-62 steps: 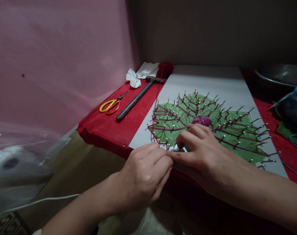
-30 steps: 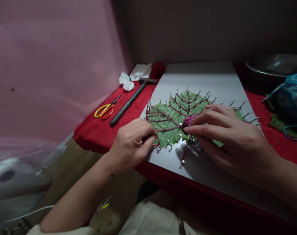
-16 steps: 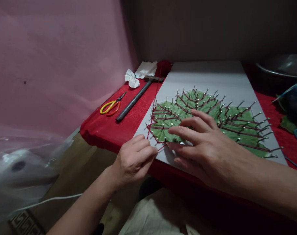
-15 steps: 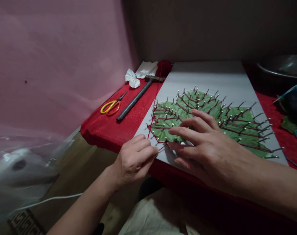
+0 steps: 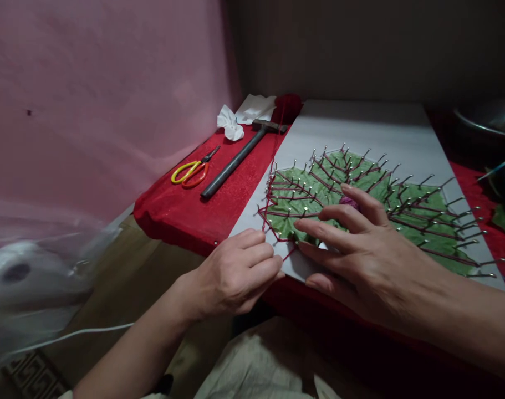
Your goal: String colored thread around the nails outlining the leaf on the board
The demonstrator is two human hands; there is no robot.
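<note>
A white board (image 5: 368, 130) lies on a red-covered table and carries a green leaf (image 5: 406, 219) ringed and crossed by several nails with dark red thread (image 5: 277, 197) wound between them. My left hand (image 5: 235, 274) is at the board's near-left corner with its fingers curled, pinching the thread end. My right hand (image 5: 360, 252) rests over the leaf's near edge with its fingers stretched out flat. A small purple ball of thread (image 5: 348, 201) peeks out beyond its fingers.
Yellow-and-orange scissors (image 5: 192, 172) and a hammer (image 5: 239, 158) lie on the red cloth (image 5: 185, 213) left of the board. Crumpled white tissue (image 5: 230, 124) and a red yarn ball (image 5: 289, 106) sit at the back. A metal bowl (image 5: 489, 119) stands far right; clear plastic (image 5: 36, 277) hangs at left.
My right hand let go of the purple ball, shifted toward me and flattened over the leaf's near edge. My left hand stayed at the board's corner, pinching the thread.
</note>
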